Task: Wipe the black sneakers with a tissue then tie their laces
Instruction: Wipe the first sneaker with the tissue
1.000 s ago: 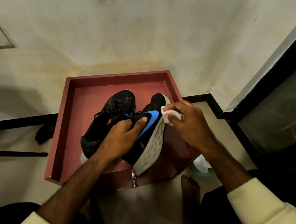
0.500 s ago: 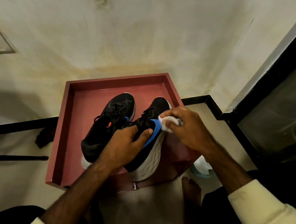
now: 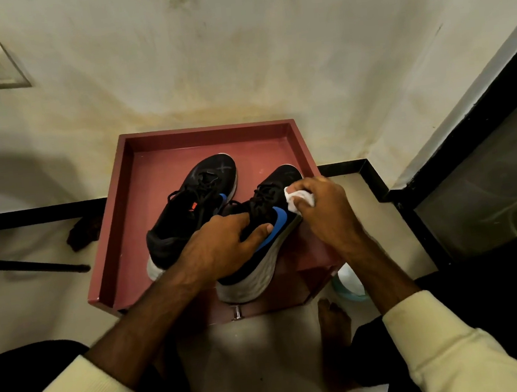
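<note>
Head view: the nearer black sneaker (image 3: pixel 262 200), with a blue side mark and a thick white sole, lies in the front right part of a red tray (image 3: pixel 207 132), toe towards the wall and heel jutting over the tray's front edge. The left hand (image 3: pixel 221 246) grips it from above at the collar, thumb laid along the blue mark and the other fingers curled over the far side. The right hand (image 3: pixel 328 211) pinches a crumpled white tissue (image 3: pixel 298 200) in bent fingers and presses it against the shoe's right side near the toe. Whether the laces are knotted cannot be told. The second black sneaker (image 3: pixel 201 201) sits upright just beside it on the left, touching it. Both forearms come out of cream sleeves (image 3: pixel 439 346). Below the tray's front a small metal knob (image 3: pixel 237 312) sticks out, a bare foot (image 3: pixel 333 318) rests on the pale floor, and a pale blue container (image 3: pixel 349 283) shows partly behind the right forearm.
</note>
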### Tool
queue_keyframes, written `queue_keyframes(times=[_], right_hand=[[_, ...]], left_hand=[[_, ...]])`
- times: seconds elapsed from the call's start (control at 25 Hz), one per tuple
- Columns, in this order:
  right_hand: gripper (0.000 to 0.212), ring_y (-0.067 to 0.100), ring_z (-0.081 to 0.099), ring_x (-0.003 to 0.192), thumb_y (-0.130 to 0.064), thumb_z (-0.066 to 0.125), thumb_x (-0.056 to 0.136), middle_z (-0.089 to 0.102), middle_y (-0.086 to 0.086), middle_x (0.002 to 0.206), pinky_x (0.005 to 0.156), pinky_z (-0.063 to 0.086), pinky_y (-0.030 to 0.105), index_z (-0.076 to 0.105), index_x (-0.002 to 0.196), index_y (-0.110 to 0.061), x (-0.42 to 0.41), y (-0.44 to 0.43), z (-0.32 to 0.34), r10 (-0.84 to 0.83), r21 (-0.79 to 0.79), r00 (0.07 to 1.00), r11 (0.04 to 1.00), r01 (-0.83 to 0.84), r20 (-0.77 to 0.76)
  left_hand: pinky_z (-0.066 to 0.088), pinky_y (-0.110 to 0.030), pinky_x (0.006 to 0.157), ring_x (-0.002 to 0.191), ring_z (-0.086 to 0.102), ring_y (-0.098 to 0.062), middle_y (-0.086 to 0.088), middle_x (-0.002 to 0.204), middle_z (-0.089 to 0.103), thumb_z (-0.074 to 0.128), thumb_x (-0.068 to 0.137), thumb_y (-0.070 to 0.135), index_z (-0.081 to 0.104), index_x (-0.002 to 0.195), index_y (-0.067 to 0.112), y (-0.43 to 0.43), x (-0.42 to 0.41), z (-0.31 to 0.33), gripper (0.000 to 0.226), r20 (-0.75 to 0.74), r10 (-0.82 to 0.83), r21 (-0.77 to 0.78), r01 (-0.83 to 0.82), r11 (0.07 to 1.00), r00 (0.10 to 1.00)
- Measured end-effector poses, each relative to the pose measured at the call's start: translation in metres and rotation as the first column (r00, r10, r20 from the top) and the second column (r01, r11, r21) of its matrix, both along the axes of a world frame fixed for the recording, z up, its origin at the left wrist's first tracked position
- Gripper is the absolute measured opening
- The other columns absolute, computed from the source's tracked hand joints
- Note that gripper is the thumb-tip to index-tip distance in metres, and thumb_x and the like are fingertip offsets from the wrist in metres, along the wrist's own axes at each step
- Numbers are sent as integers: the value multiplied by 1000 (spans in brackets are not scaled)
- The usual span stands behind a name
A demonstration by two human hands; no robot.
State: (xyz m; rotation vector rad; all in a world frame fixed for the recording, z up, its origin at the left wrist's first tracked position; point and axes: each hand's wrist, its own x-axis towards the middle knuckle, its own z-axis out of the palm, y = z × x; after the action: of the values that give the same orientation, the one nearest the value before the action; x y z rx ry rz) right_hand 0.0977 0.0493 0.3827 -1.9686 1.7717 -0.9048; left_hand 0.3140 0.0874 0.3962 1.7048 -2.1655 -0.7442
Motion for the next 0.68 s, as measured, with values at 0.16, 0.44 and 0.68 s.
queue_keyframes(times=[0.16,0.44,0.68], right_hand=[[21,8,63,100,-13,72,94,69,-4,112,80,48,11,76,113,-19,3,9,0,215,60,977,975,-215,4],[20,11,64,101,-10,71,93,69,-2,113,77,45,9,76,111,-17,-3,-1,-4,93,58,995,994,-91,-43],[19,14,65,100,-10,72,93,69,-1,112,81,55,23,74,110,-16,-16,-8,4,-16,60,1000,998,15,22]], left_hand=[[56,-34,57,58,64,-14,4,67,62,49,98,60,61,91,26,3,3,4,37,43,-15,1,15,1000,999],[56,-33,56,57,63,-13,4,67,63,48,98,62,64,95,23,3,4,2,42,48,-51,9,51,999,998],[48,-24,50,49,55,-8,4,62,60,49,97,62,61,79,25,-4,12,-2,42,-70,-40,63,45,997,997]])
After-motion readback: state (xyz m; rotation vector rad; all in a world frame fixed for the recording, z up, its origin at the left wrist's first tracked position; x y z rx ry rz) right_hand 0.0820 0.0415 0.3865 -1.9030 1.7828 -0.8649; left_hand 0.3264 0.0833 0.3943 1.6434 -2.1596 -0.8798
